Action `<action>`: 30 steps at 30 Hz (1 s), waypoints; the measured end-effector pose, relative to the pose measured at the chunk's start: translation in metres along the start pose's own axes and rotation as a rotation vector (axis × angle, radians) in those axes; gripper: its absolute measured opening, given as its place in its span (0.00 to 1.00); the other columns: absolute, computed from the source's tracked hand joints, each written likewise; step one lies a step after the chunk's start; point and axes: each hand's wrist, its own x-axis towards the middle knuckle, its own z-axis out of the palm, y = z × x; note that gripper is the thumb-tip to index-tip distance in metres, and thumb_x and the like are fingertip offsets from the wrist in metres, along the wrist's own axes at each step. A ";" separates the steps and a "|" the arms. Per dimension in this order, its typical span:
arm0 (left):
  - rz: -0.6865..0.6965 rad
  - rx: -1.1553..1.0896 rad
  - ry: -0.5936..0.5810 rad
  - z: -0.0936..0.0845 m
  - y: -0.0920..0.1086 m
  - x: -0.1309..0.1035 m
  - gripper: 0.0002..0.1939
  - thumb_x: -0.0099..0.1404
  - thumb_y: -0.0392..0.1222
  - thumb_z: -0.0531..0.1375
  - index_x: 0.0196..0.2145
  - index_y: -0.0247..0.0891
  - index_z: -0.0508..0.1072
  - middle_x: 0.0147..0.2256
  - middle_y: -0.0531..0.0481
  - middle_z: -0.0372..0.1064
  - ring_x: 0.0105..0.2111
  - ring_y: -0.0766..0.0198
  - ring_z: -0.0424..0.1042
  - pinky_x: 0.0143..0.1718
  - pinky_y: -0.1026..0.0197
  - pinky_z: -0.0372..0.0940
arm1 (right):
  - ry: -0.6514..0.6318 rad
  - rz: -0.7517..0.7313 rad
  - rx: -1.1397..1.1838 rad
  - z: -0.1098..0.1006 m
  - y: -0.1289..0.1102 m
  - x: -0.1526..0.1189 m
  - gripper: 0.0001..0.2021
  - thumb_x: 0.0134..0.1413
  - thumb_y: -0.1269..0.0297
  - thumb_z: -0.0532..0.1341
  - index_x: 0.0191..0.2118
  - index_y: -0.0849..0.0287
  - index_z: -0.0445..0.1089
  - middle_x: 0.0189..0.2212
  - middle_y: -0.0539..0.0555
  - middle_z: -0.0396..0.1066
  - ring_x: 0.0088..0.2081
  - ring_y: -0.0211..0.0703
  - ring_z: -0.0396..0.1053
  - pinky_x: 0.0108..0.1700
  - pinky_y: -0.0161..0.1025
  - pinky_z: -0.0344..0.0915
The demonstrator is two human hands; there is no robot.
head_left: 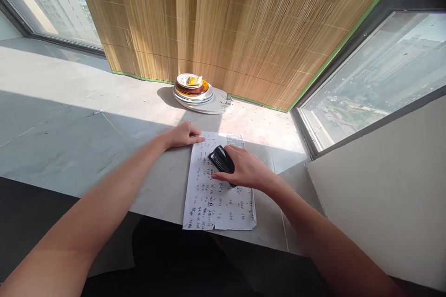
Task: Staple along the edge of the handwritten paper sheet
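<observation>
A white sheet of paper (202,204) with handwritten characters lies on the grey stone sill, its lower edge near the sill's front edge. My left hand (184,134) rests at the sheet's upper left corner with the fingers curled and the thumb on the paper; whether it pinches the corner is hidden. Over the middle of the sheet, my right hand (242,167) grips a black stapler (222,159), which points to the upper left. The fingers behind the stapler are partly hidden.
Behind the paper stands a stack of plates (193,97) with a small yellow packet (193,80) on top. A bamboo blind (226,23) hangs at the back. The right window frame (306,134) and a white wall (379,185) bound the sill (139,102).
</observation>
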 end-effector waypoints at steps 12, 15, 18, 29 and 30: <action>0.007 -0.007 -0.015 -0.003 0.002 -0.002 0.24 0.65 0.44 0.65 0.24 0.41 0.51 0.24 0.59 0.45 0.25 0.67 0.47 0.28 0.61 0.45 | 0.474 -0.197 0.100 0.019 0.039 0.030 0.18 0.68 0.66 0.63 0.61 0.46 0.70 0.49 0.53 0.79 0.48 0.52 0.69 0.52 0.49 0.65; -0.009 -0.009 -0.021 -0.005 0.003 -0.002 0.24 0.65 0.44 0.65 0.24 0.41 0.51 0.23 0.59 0.45 0.25 0.67 0.47 0.28 0.61 0.45 | 0.486 -0.186 0.046 0.031 0.050 0.036 0.19 0.70 0.64 0.62 0.63 0.44 0.71 0.48 0.52 0.79 0.49 0.54 0.68 0.53 0.51 0.64; -0.011 -0.012 -0.031 -0.005 0.004 -0.002 0.25 0.66 0.43 0.65 0.24 0.41 0.51 0.23 0.58 0.45 0.24 0.66 0.46 0.27 0.61 0.44 | 0.476 -0.216 0.030 0.037 0.054 0.038 0.20 0.71 0.63 0.62 0.65 0.42 0.71 0.50 0.51 0.80 0.49 0.54 0.68 0.55 0.52 0.63; -0.031 -0.013 -0.036 -0.008 0.002 -0.004 0.26 0.67 0.43 0.66 0.25 0.40 0.50 0.24 0.58 0.45 0.25 0.66 0.47 0.29 0.61 0.47 | 0.759 -0.111 0.392 0.010 0.064 0.033 0.16 0.69 0.59 0.61 0.30 0.52 0.81 0.25 0.51 0.70 0.32 0.43 0.66 0.41 0.45 0.64; -0.034 -0.014 -0.034 -0.008 0.003 -0.004 0.26 0.67 0.43 0.66 0.25 0.40 0.50 0.24 0.58 0.44 0.25 0.66 0.47 0.29 0.61 0.47 | 0.783 -0.075 0.449 0.008 0.068 0.031 0.19 0.69 0.60 0.60 0.25 0.53 0.79 0.22 0.49 0.65 0.28 0.41 0.63 0.37 0.44 0.62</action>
